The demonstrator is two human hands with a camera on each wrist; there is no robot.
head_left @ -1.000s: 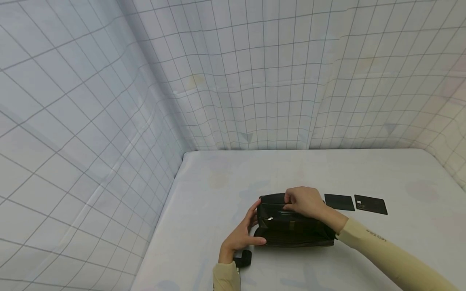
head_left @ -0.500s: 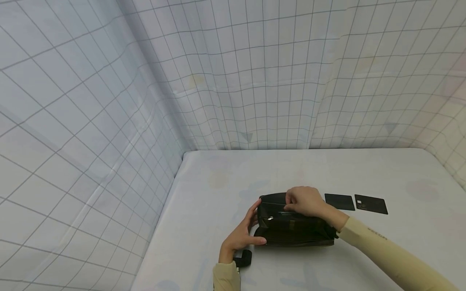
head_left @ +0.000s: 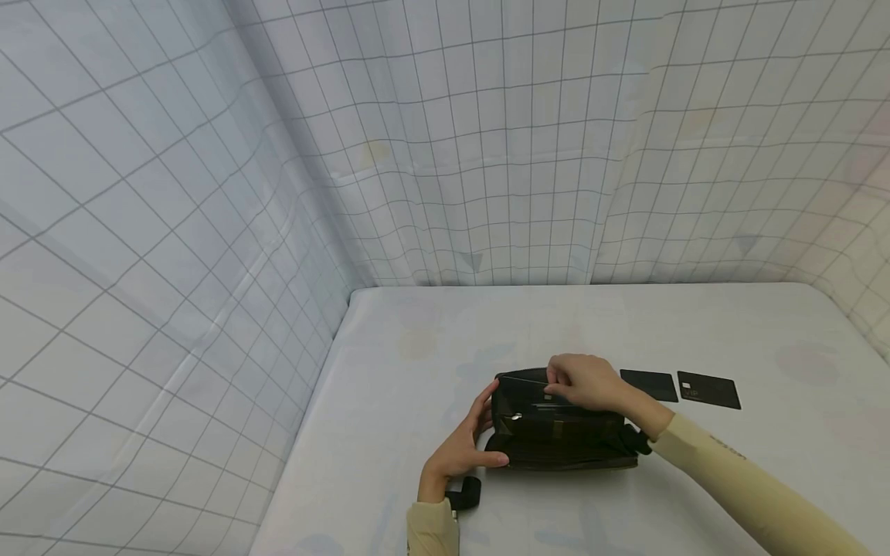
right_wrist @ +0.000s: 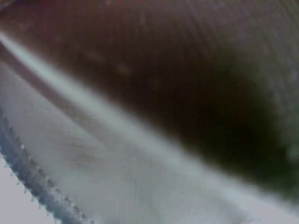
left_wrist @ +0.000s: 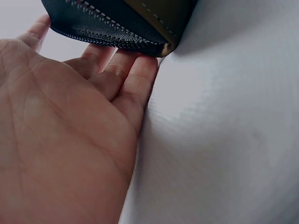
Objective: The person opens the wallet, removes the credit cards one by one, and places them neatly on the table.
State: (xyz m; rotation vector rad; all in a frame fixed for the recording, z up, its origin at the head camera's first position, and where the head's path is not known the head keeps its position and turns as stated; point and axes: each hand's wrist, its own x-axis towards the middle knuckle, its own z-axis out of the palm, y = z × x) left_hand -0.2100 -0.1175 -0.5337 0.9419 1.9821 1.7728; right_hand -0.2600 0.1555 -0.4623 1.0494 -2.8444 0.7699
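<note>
A black zip-around wallet lies spread on the white table in the head view, its front flap lowered. My left hand holds its left end, thumb on the front flap and fingers along the side. In the left wrist view, fingers of the left hand touch the zip-lined end of the wallet. Over the upper pocket, my right hand pinches a dark card, whose small chip shows by the thumb; the rest is hard to tell from the wallet. The right wrist view is a blurred close-up with a zip edge.
Two black cards lie on the table right of the wallet: a plain one and one with a chip and "VIP" lettering. A black device sits at the left wrist. White gridded curtains stand behind and to the left.
The right hand has shifted slightly up and right. A thin edge and a small chip now show beside its fingers, the card having risen a little. The left hand has stayed in place.
</note>
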